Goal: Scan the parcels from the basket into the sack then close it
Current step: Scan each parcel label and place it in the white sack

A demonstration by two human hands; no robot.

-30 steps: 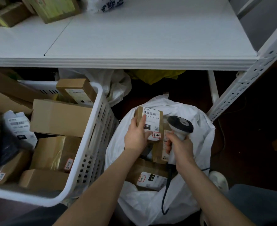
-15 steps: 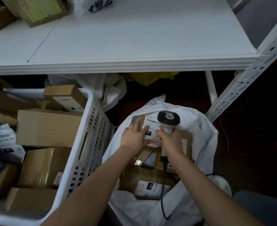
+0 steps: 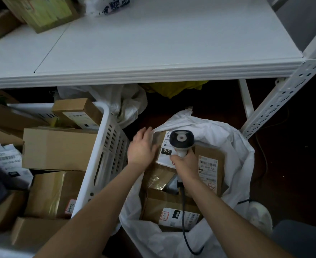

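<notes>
A white sack stands open on the floor with several cardboard parcels inside. On top of them lies a small brown parcel with a white label marked 010. My left hand hovers flat at that parcel's left edge, fingers straight, holding nothing. My right hand grips the handle of a black and white barcode scanner, whose head stands over the parcel's label. To the left, a white plastic basket holds several more cardboard boxes and mailers.
A white metal shelf spans the top, its perforated post at the right of the sack. Boxes and a printed bag sit on the shelf's far left. The scanner cable trails down inside the sack. Plastic bags lie under the shelf.
The small parcel went down from my left hand's grip onto the pile in the sack. My left hand has let go and opened beside it. The scanner moved over the label.
</notes>
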